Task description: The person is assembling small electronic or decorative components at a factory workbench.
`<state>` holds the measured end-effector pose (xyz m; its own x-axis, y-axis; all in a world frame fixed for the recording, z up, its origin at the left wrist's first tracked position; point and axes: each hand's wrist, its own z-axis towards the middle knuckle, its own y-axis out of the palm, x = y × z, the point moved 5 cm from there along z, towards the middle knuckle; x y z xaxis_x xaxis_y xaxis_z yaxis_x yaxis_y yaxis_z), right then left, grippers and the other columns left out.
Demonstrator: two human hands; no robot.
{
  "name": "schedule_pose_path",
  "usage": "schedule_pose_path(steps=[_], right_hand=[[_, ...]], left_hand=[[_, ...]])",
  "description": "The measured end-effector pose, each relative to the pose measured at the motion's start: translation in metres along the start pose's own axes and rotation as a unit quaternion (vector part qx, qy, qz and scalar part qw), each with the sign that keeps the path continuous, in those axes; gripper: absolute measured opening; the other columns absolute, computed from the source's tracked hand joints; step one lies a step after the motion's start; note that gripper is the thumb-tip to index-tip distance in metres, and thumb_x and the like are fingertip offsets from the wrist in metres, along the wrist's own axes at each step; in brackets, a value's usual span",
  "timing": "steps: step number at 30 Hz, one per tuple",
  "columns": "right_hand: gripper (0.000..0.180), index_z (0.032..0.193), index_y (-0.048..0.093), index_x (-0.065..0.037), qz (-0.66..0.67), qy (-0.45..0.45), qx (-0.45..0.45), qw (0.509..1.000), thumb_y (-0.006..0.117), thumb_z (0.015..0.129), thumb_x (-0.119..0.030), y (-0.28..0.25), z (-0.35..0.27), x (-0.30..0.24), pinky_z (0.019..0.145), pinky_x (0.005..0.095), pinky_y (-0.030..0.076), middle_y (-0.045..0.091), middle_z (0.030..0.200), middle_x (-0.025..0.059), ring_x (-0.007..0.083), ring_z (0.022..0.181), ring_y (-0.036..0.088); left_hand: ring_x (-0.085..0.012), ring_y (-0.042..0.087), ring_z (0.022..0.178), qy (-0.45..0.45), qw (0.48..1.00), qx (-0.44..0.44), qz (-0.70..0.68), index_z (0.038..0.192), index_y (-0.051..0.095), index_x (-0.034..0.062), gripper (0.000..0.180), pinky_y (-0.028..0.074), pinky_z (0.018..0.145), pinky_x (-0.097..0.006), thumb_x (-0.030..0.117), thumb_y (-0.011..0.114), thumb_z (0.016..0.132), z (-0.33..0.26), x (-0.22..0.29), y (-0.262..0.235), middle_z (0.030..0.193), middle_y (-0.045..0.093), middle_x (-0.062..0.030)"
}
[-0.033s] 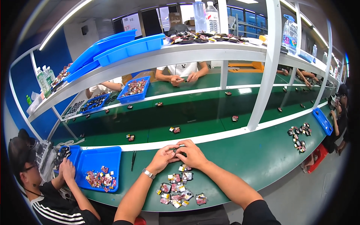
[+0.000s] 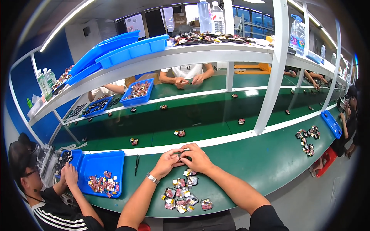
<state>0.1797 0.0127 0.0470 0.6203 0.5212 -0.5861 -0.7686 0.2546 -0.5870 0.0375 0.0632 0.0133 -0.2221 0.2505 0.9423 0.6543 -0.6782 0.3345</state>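
Observation:
Above the green bench, my left hand and my right hand meet, with fingers closed around a small black casing. Most of that casing is hidden by my fingers. Just below my hands, between my forearms, lies a loose group of small black-rimmed electronic assemblies, with reddish boards and white-and-yellow parts. One assembly rests a little apart at the group's right, by the bench's front edge. Black tweezers lie left of my left hand, touched by neither hand.
A blue tray with reddish boards stands at left, beside a seated co-worker. A white rail and post border the dark green strip beyond, where scattered assemblies lie. More assemblies sit at right. An overhead shelf spans the bench.

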Motion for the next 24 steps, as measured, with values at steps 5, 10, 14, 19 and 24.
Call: schedule_pose_path(steps=[5, 10, 14, 19, 24], right_hand=[[0.011, 0.087, 0.071, -0.007, 0.011, -0.003, 0.013, 1.0, 0.071, 0.079, -0.015, 0.004, -0.003, 0.005, 0.096, 0.0362, 0.045, 0.06, 0.115, 0.0074, 0.0273, 0.113, 0.053], [0.016, 0.092, 0.075, -0.011, 0.033, 0.029, 0.034, 0.998, 0.075, 0.076, -0.014, 0.008, -0.005, 0.011, 0.095, 0.0366, 0.046, 0.062, 0.111, 0.0068, 0.0267, 0.11, 0.055], [0.017, 0.094, 0.075, -0.012, 0.03, 0.025, 0.038, 0.999, 0.075, 0.076, -0.013, 0.008, -0.005, 0.012, 0.094, 0.0367, 0.047, 0.063, 0.112, 0.0062, 0.0262, 0.11, 0.056], [0.014, 0.093, 0.074, -0.011, 0.059, 0.042, 0.038, 0.997, 0.071, 0.079, -0.014, 0.01, -0.006, 0.015, 0.099, 0.0367, 0.044, 0.062, 0.113, 0.0049, 0.026, 0.112, 0.053], [0.017, 0.094, 0.075, -0.011, 0.058, 0.032, 0.048, 0.997, 0.074, 0.077, -0.012, 0.009, -0.004, 0.011, 0.096, 0.0372, 0.046, 0.063, 0.114, 0.0064, 0.0266, 0.113, 0.055]], left_hand=[[-0.0222, 0.061, 0.108, -0.005, 1.0, 0.008, -0.013, 0.129, 0.048, 0.0, 0.033, 0.052, 0.098, -0.038, 0.006, 0.05, 0.097, 0.001, -0.002, -0.003, 0.117, 0.06, -0.0141], [-0.0239, 0.061, 0.109, 0.001, 1.0, 0.015, -0.027, 0.129, 0.049, 0.0003, 0.032, 0.052, 0.098, -0.039, 0.006, 0.049, 0.098, 0.001, -0.003, -0.005, 0.116, 0.06, -0.0152], [-0.0241, 0.062, 0.108, -0.001, 0.999, 0.016, -0.032, 0.128, 0.05, 0.0008, 0.031, 0.053, 0.097, -0.039, 0.006, 0.049, 0.098, 0.0, -0.002, -0.005, 0.116, 0.06, -0.0147], [-0.0236, 0.062, 0.108, 0.007, 0.999, 0.014, -0.034, 0.128, 0.05, 0.0008, 0.031, 0.053, 0.097, -0.039, 0.006, 0.05, 0.098, 0.0, -0.001, -0.004, 0.117, 0.06, -0.014], [-0.0231, 0.062, 0.108, 0.015, 0.999, 0.014, -0.034, 0.128, 0.049, 0.0005, 0.031, 0.053, 0.097, -0.039, 0.006, 0.052, 0.097, 0.0, -0.003, -0.005, 0.117, 0.06, -0.014]])
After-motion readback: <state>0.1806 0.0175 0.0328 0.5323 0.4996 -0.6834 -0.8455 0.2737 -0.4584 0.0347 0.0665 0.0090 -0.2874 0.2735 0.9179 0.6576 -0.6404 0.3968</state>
